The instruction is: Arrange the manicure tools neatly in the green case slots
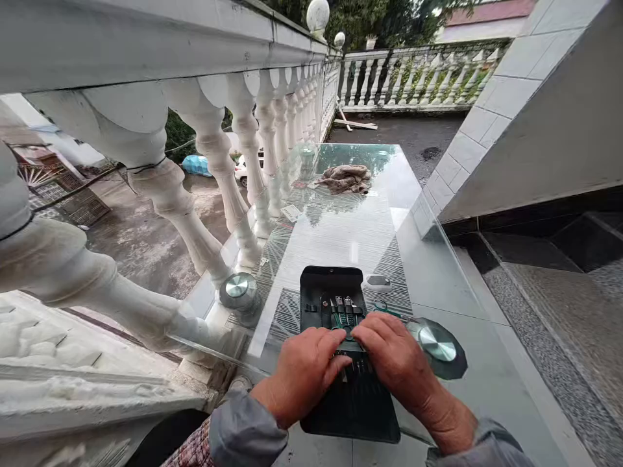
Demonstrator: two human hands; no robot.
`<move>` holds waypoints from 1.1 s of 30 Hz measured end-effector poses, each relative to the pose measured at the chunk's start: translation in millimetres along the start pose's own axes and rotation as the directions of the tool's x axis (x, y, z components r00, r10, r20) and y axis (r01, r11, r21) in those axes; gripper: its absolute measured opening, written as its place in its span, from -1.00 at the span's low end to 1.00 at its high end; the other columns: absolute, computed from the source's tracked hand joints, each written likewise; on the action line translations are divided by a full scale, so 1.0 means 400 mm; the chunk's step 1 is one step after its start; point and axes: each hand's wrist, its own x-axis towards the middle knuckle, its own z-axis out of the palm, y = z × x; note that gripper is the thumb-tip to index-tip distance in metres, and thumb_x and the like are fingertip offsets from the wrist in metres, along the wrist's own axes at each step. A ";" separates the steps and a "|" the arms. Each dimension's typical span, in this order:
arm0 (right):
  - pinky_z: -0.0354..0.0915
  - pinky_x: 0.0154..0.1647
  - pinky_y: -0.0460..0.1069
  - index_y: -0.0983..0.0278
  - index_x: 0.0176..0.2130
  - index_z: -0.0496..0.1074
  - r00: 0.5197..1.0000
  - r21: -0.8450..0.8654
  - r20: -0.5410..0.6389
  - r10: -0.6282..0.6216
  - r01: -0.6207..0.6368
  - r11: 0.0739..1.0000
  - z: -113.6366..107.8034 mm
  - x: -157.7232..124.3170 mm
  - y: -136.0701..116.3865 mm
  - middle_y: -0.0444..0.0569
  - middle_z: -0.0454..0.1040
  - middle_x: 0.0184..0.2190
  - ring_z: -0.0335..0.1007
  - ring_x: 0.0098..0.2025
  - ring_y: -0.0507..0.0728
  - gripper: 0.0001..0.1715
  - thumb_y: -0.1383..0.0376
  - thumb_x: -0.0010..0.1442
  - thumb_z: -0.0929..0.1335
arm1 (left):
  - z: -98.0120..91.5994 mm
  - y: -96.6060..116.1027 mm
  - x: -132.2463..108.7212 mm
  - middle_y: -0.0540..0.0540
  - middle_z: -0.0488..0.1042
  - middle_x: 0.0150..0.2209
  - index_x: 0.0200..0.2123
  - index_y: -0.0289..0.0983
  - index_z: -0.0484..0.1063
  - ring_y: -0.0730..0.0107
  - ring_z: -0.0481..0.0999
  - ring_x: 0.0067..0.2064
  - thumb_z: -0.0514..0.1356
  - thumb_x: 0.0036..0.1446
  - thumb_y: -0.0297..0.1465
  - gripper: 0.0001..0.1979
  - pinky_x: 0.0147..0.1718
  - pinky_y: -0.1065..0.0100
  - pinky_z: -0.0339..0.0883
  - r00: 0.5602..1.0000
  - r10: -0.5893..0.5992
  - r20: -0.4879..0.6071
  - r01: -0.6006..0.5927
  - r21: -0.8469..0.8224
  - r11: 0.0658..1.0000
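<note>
Black case x1, open, near centre on 1 glass table. I see 2 hands over it, angled inward: L hand & R hand half-curled, fingertips close; can't tell what's held. 1 cloth, far.

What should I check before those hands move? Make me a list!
1. Case open: ok. The black case lies open on the glass table.
2. Both hands at the case: ok. The left hand and right hand are over its middle.
3. Metal tools in the case's far half held in place: ok, they sit in a row in its holders.
4. Everything inside the case: not ok. A green tool lies outside, near the right hand.
5. Cloth out of the way: ok, crumpled toward the far end.
6. Fingertips gripping something firmly: cannot tell, the hands hide it.
</note>
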 end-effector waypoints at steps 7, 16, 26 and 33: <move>0.25 -0.16 0.07 0.31 -0.28 0.35 1.000 0.058 0.012 -0.002 0.002 0.998 0.029 0.014 -0.040 -0.04 0.36 -0.43 0.22 -0.25 0.11 -0.81 0.41 0.25 0.18 | -0.008 -0.014 -0.013 -0.01 0.38 -0.50 -0.38 -0.26 0.34 0.40 0.33 -0.47 -0.15 0.33 -0.37 -0.67 -0.50 0.40 0.17 1.000 0.001 -0.006 -0.001 0.093 0.996; 0.28 -0.02 0.16 0.31 -0.09 0.32 0.990 0.038 -0.121 0.066 -0.062 0.997 0.035 0.035 -0.035 0.06 0.39 -0.20 0.27 -0.07 0.15 -0.74 0.45 0.19 0.26 | -0.068 -0.057 -0.022 -0.01 0.32 -0.54 -0.26 -0.34 0.37 0.44 0.24 -0.51 -0.04 0.28 -0.50 -0.81 -0.52 0.39 0.06 0.985 0.145 -0.096 -0.104 0.346 0.933; 0.29 -0.05 0.13 0.31 -0.18 0.39 0.993 0.020 -0.080 0.088 -0.087 0.996 0.050 0.014 -0.025 0.04 0.42 -0.26 0.30 -0.12 0.14 -0.76 0.50 0.17 0.24 | -0.044 -0.063 -0.024 0.01 0.25 -0.57 -0.29 -0.40 0.36 0.42 0.23 -0.54 0.07 0.19 -0.56 -0.92 -0.60 0.33 0.01 0.961 0.274 -0.020 -0.217 0.559 0.800; 0.28 -0.09 0.11 0.32 -0.20 0.39 0.995 0.000 -0.074 0.071 -0.071 0.997 0.046 0.016 -0.028 0.04 0.43 -0.30 0.30 -0.16 0.14 -0.78 0.50 0.18 0.23 | -0.011 -0.067 -0.025 0.03 0.21 -0.57 -0.31 -0.38 0.34 0.44 0.22 -0.54 0.09 0.18 -0.55 -0.95 -0.60 0.33 -0.02 0.959 0.284 -0.015 -0.218 0.601 0.769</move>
